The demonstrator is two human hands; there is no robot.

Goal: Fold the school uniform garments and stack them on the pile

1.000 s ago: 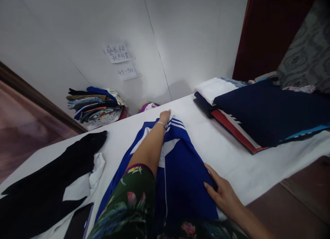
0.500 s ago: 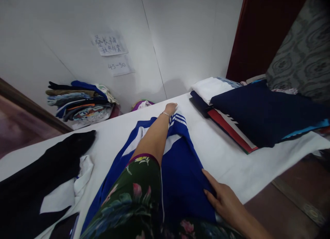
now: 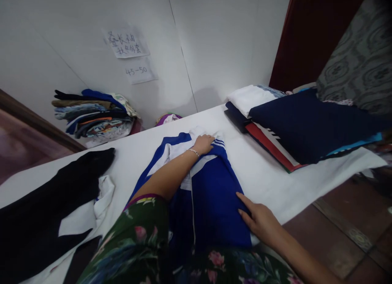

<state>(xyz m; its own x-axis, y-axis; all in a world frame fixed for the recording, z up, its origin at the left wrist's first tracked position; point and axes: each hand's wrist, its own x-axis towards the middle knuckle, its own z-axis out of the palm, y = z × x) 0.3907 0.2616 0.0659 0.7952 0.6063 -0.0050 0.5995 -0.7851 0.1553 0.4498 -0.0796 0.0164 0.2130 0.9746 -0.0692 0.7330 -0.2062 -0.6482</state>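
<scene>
A blue zip jacket [image 3: 214, 202] with white shoulder panels and striped sleeves lies on the white table. Its collar points to the wall, and the front zip runs down the middle. My left hand [image 3: 204, 145] rests on the upper right shoulder, just below the white collar, fingers laid on the cloth. At the jacket's right edge is my right hand [image 3: 261, 220], with two fingertips spread apart against the side of the body. The jacket's lower left part is hidden behind my floral sleeve.
A black garment [image 3: 55, 206] with white parts lies at the left. Folded clothes [image 3: 94, 112] are stacked near the wall. On the right, a pile with a dark navy garment [image 3: 306, 124] covers the white table [image 3: 275, 190]. Paper signs [image 3: 128, 43] hang on the wall.
My left hand has come back from beyond the collar onto the shoulder, and the white collar now lies spread out. The right hand stays at the jacket's right edge.
</scene>
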